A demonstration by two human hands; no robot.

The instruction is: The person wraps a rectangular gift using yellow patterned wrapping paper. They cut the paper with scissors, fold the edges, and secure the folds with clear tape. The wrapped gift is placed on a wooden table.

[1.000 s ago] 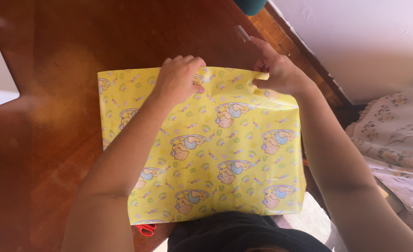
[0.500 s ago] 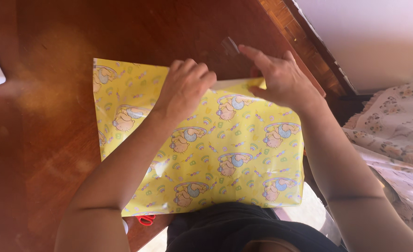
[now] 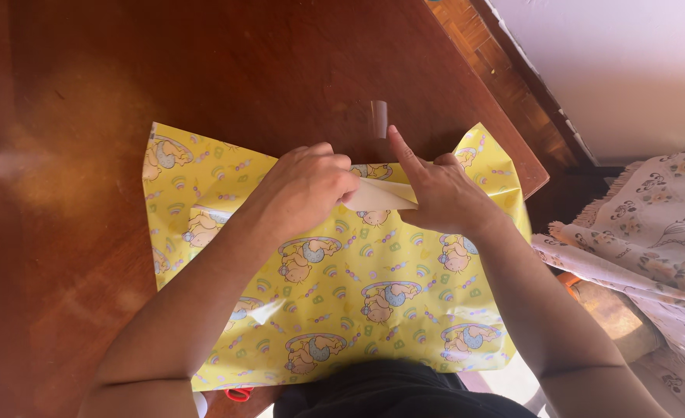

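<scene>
A yellow sheet of wrapping paper (image 3: 358, 294) printed with cartoon babies lies on the brown wooden table (image 3: 203, 70). My left hand (image 3: 303, 190) grips its far edge, folded back toward me so the white underside (image 3: 377, 197) shows. My right hand (image 3: 439, 193) rests on the paper beside that fold. Its index finger points up with a strip of clear tape (image 3: 379, 118) stuck to the tip.
Red scissor handles (image 3: 238, 394) peek out under the paper's near edge. The table's right edge (image 3: 528, 166) runs diagonally, with wood flooring and a white wall beyond. A floral cloth (image 3: 652, 224) lies at the right.
The far edge of the paper has been pulled back toward me and folded over, showing its white side. Both hands moved closer together. The tape strip now stands upright on my right fingertip.
</scene>
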